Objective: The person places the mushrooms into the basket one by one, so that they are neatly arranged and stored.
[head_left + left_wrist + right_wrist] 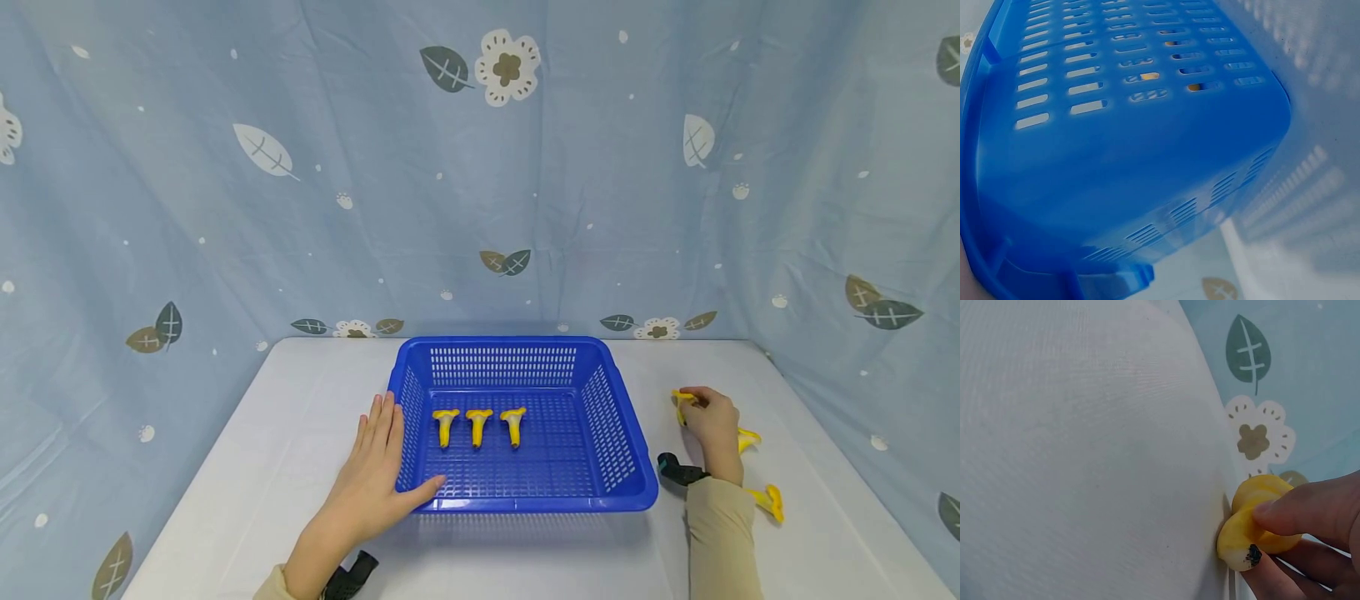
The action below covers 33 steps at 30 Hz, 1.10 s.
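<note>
A blue plastic basket (525, 504) stands mid-table, with three yellow toy mushrooms (477, 427) in a row inside it, caps toward the back. My left hand (375, 479) rests with straight fingers along the basket's left side, its thumb over the front rim. In the left wrist view the basket's slotted wall (1116, 162) fills most of the picture. To the right of the basket, my right hand (712, 421) pinches another yellow mushroom (1260, 515) between thumb and fingers, at the table's surface. Its stem end shows a dark tip in the right wrist view.
Two more yellow mushrooms lie on the white table (315, 400) at the right: one (748, 439) partly behind my right hand, the other (771, 503) beside my sleeve. A blue patterned curtain (525, 183) hangs behind the table. Black wrist straps (678, 469) are on both wrists.
</note>
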Each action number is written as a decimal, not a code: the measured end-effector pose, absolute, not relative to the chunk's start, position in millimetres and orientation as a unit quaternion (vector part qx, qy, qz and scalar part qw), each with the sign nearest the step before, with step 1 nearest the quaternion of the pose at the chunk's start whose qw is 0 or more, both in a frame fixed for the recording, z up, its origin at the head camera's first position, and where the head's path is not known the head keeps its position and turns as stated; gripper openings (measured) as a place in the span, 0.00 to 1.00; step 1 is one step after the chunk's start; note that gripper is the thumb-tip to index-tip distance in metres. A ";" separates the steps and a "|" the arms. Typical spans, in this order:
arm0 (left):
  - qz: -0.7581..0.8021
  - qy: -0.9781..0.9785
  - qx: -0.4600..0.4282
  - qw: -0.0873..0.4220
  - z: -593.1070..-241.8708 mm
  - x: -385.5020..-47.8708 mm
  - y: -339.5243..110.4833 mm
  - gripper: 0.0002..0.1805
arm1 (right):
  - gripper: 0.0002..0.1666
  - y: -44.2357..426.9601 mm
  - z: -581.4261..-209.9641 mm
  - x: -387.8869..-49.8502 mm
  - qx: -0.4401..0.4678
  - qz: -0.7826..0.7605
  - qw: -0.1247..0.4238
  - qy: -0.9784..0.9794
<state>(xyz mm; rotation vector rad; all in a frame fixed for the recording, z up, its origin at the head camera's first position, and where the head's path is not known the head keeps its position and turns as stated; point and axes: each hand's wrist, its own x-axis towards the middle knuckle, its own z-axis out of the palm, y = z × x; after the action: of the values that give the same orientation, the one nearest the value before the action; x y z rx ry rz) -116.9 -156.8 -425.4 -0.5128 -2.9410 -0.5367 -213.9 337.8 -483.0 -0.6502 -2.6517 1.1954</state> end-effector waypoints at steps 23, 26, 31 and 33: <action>-0.176 -0.968 -0.174 0.052 -423.0 -115.7 -156.7 0.63 | 0.18 340.4 -479.0 -209.0 -0.172 0.353 0.072 -0.917; -0.175 -0.967 -0.177 0.059 -423.0 -115.5 -156.8 0.63 | 0.18 340.0 -475.7 -207.5 -0.167 0.349 0.061 -0.920; -0.176 -0.966 -0.180 0.064 -422.5 -115.3 -156.8 0.63 | 0.19 340.3 -471.1 -203.3 -0.152 0.342 0.059 -0.925; -0.177 -0.966 -0.179 0.062 -422.3 -115.3 -156.8 0.63 | 0.19 340.1 -470.8 -201.1 -0.147 0.344 0.059 -0.925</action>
<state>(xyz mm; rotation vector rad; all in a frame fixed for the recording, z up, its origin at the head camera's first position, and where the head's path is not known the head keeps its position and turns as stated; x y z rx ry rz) -115.3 -156.8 -422.3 -0.5408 -2.9196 -0.5353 -201.1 340.1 -470.8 -0.4457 -2.8022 1.0420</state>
